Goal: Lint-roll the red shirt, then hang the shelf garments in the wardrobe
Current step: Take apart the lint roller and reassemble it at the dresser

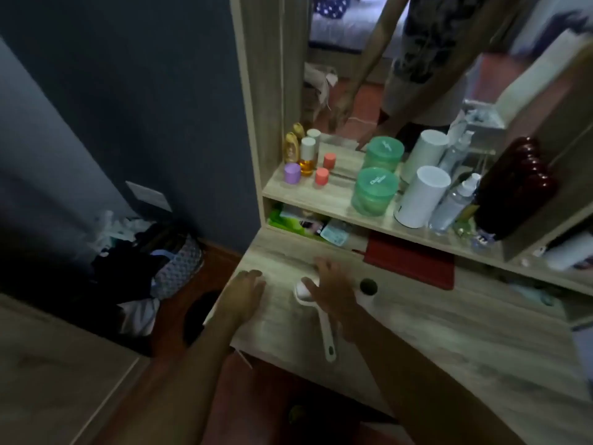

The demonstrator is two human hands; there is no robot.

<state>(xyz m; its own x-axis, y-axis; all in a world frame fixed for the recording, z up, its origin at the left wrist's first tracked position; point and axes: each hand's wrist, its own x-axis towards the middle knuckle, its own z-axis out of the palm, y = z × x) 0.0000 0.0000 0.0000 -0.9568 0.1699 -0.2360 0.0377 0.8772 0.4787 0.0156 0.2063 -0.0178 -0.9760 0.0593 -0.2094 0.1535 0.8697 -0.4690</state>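
A white lint roller (pixel 322 322) lies on the wooden desk (pixel 449 342), its handle pointing toward me and its roller head partly under my right hand (pixel 332 285). My right hand hovers over the roller head with fingers spread, and I cannot tell whether it touches it. My left hand (pixel 244 292) rests flat on the desk's left edge, fingers apart, holding nothing. A folded red cloth item (pixel 410 256) lies at the back of the desk, tucked under the shelf. No hanging garments show.
The shelf (pixel 333 203) above the desk carries small bottles, green tubs (pixel 375 191), a white cylinder (pixel 420 195) and a spray bottle. A mirror (pixel 401 59) stands behind it. A round cable hole (pixel 368 285) sits right of my hand. A laundry basket (pixel 173 261) stands on the floor at left.
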